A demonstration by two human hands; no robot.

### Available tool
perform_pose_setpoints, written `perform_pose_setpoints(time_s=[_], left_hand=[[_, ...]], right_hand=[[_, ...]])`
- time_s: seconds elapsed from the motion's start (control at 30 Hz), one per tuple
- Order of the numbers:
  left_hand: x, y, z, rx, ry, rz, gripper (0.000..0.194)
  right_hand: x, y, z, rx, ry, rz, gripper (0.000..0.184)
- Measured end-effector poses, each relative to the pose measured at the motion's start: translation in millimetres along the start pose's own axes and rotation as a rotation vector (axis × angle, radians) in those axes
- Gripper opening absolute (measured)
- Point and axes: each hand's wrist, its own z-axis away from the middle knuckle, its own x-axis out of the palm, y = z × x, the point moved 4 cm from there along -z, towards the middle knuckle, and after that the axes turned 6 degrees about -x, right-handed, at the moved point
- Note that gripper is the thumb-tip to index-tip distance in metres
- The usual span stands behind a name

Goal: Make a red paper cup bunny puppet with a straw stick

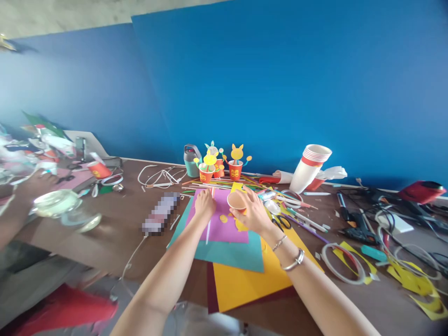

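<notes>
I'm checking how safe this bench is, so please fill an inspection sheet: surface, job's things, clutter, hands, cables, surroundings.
Surface: brown table; coloured sheets stacked on it.
Job's things: paper cup over purple sheet.
Clutter: scissors, yellow scraps and a leaning cup stack, right side.
Hands: right hand grips the cup; left hand is over the purple sheet, its grip unclear.
Cables: black cables tangled at right; white cable at left.
Surroundings: blue wall behind; another person's blurred hand at far left.
</notes>
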Motion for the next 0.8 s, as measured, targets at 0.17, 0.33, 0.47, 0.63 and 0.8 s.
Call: perform_pose_setpoints(time_s=[0.17,0.33,0.47,0.63,0.8], left_hand=[[-1.5,-3.4,-1.8,0.001,0.005,0.151,0.046],[-16.5,5.7,-1.8,0.094,0.008,0.410,0.028],[-38.5,24.6,14.2,0.146,-0.096,0.697,0.030],[-62.4,61.0,50.1,0.156,-0.512,1.292,0.048],[-63.2,92.1,66.7,0.187,-0.680,1.339,0.038]], right_hand=[[5.4,2.2,-5.8,-0.087,0.070,-0.063,0.047],[12.0,11.1,-11.6,-0.047,0.093,-0.043,0.057],[16.0,9.8,-9.3,0.025,0.062,-0.031,0.074],[-11.8,-1.8,-12.1,0.068,0.163,-0.188,0.062],[-58.0,-13.7,-20.5,0.117,0.201,-0.611,0.040]])
